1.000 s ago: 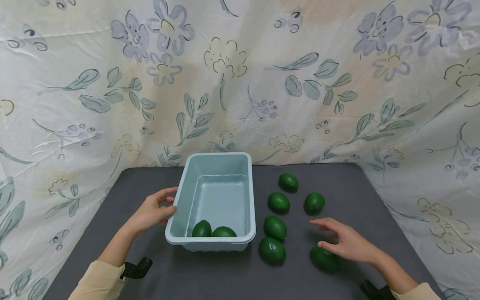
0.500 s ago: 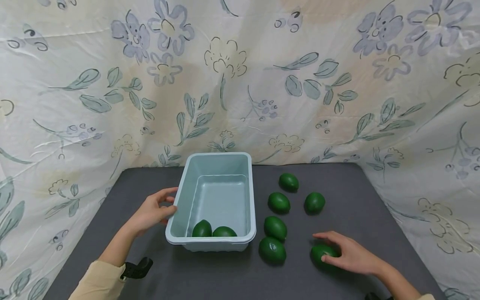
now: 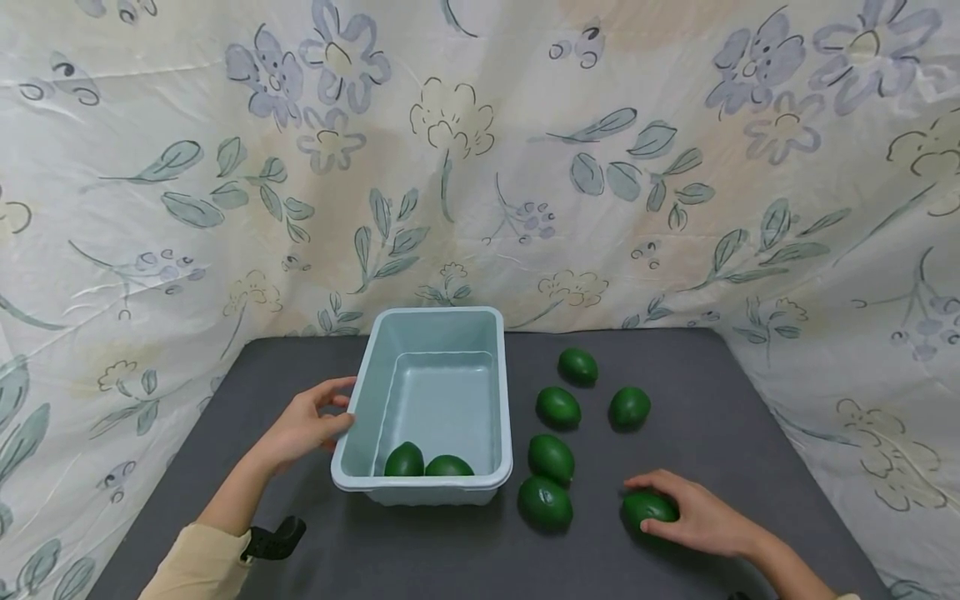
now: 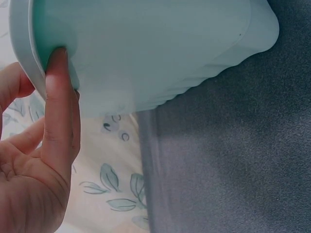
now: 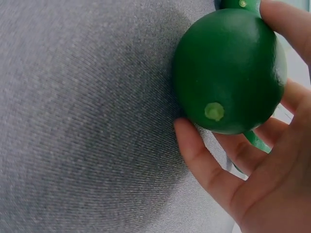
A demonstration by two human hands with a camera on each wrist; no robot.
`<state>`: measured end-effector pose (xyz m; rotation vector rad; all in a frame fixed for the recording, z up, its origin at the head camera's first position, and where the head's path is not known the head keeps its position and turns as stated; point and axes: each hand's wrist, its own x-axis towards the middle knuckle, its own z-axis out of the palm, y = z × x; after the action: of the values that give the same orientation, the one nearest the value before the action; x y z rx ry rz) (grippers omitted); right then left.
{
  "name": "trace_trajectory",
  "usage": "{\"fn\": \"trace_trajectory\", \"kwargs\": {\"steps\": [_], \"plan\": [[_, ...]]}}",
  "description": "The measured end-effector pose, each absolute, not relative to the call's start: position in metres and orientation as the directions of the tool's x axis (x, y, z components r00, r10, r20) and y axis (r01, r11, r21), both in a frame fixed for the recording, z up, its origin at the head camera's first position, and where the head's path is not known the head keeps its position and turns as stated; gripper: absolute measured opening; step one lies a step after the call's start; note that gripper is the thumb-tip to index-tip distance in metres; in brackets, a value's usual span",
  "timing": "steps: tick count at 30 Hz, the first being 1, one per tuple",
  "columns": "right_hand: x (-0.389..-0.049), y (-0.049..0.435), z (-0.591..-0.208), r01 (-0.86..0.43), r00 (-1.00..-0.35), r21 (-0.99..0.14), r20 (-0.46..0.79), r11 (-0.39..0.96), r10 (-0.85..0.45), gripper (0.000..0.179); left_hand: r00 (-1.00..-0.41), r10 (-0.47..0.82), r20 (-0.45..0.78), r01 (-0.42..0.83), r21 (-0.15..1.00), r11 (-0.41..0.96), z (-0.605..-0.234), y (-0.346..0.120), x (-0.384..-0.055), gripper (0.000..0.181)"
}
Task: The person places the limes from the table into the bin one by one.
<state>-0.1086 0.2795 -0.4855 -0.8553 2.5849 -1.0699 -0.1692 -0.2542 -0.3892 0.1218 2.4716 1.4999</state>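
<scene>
My left hand [image 3: 305, 423] grips the left rim of a pale blue-green plastic bin [image 3: 507, 400]; in the left wrist view its fingers [image 4: 58, 111] tuck under the lip. Two dark green limes [image 3: 404, 459] lie in the bin's near end. At the right, my right hand [image 3: 701, 515] curls round another lime [image 3: 647, 506], thumb on the near side and fingers on the far side. The right wrist view shows this lime [image 5: 228, 73] close against the dark cloth, its pale stem scar facing the camera.
Several more limes [image 3: 546, 503] lie on the dark grey table [image 3: 420, 558] between the bin and my right hand, two of them close together near the bin's front corner. A flowered cloth [image 3: 480, 167] hangs behind the table and along its sides.
My right hand has come down and back toward me onto the nearest right-hand lime, and its fingers have closed round it. The left hand and bin have stayed put.
</scene>
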Motion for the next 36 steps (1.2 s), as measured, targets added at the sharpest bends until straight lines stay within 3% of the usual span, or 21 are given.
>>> {"fn": "trace_trajectory", "kwargs": {"steps": [14,26,36], "plan": [[-0.11,0.28,-0.489,-0.378,-0.824,-0.736,-0.01,0.562,-0.567,0.038,-0.968,0.196,-0.16,-0.052,0.885,0.463,-0.391,-0.256,-0.17,0.06],[-0.115,0.273,-0.488,-0.357,-0.869,-0.724,0.027,0.59,-0.494,0.041,-0.967,0.201,-0.156,-0.047,0.886,0.462,-0.391,-0.256,-0.17,0.06],[-0.125,0.263,-0.478,-0.393,-0.871,-0.712,0.085,0.582,-0.484,0.042,-0.967,0.203,-0.152,-0.041,0.883,0.468,-0.391,-0.255,-0.169,0.059]]}}
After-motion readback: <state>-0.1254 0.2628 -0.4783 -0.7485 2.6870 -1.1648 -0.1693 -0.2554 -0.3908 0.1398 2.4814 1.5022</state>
